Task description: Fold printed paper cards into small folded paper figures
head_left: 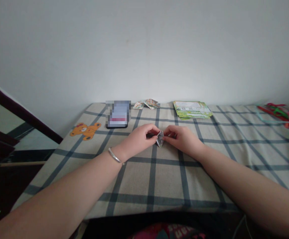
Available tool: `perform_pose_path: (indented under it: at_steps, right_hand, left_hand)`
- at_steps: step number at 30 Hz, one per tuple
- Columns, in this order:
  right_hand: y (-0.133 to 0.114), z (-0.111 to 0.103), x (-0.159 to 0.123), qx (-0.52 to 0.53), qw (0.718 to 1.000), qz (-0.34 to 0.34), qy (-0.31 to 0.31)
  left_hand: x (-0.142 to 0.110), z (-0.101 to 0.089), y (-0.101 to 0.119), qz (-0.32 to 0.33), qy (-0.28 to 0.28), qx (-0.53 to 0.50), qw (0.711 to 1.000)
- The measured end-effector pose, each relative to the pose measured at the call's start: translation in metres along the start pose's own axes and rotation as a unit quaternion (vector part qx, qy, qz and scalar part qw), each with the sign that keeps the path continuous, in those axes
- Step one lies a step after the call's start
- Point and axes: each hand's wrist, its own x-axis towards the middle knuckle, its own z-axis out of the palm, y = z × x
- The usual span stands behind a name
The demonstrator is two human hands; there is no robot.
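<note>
My left hand (139, 137) and my right hand (181, 137) meet over the middle of the checked tablecloth (159, 176). Both pinch a small folded piece of printed paper (160, 138) between their fingertips, one hand on each side of it. The paper stands just above the cloth. A silver bracelet (114, 155) circles my left wrist.
A phone (118, 114) lies at the back left, next to an orange bear print (85, 130) on the cloth. Folded paper pieces (146, 104) and a stack of green printed sheets (191, 110) lie along the wall. Red and green ribbons (284, 116) lie at the far right.
</note>
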Motion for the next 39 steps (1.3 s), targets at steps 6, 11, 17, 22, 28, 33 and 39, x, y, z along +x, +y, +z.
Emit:
perform_pose_path:
  at_steps: [6,11,17,22,28,33,39]
  right_hand:
    - [0.003,-0.005,0.000,-0.030,0.999,-0.036,-0.001]
    - [0.004,-0.006,-0.001,-0.067,0.995,-0.071,-0.005]
    - [0.006,-0.007,0.000,-0.069,0.993,-0.096,-0.027]
    - [0.005,-0.009,0.000,-0.057,0.989,-0.121,-0.055]
    - [0.000,-0.007,-0.002,-0.083,0.989,-0.105,-0.057]
    - [-0.004,-0.003,-0.003,-0.112,0.990,-0.079,-0.039]
    - [-0.008,0.000,-0.004,-0.129,0.990,-0.058,-0.027]
  left_hand:
    - [-0.002,-0.014,0.005,0.016,-0.032,0.108,0.993]
    - [-0.002,-0.021,0.003,0.048,-0.074,0.138,0.986]
    - [-0.003,-0.024,0.002,0.108,-0.088,0.180,0.974]
    - [-0.006,-0.021,0.007,0.139,-0.106,0.260,0.950]
    - [-0.007,-0.019,0.012,0.155,-0.100,0.318,0.930]
    - [-0.007,-0.018,0.011,0.152,-0.089,0.313,0.933]
    - [-0.006,-0.010,0.002,0.133,-0.031,0.262,0.955]
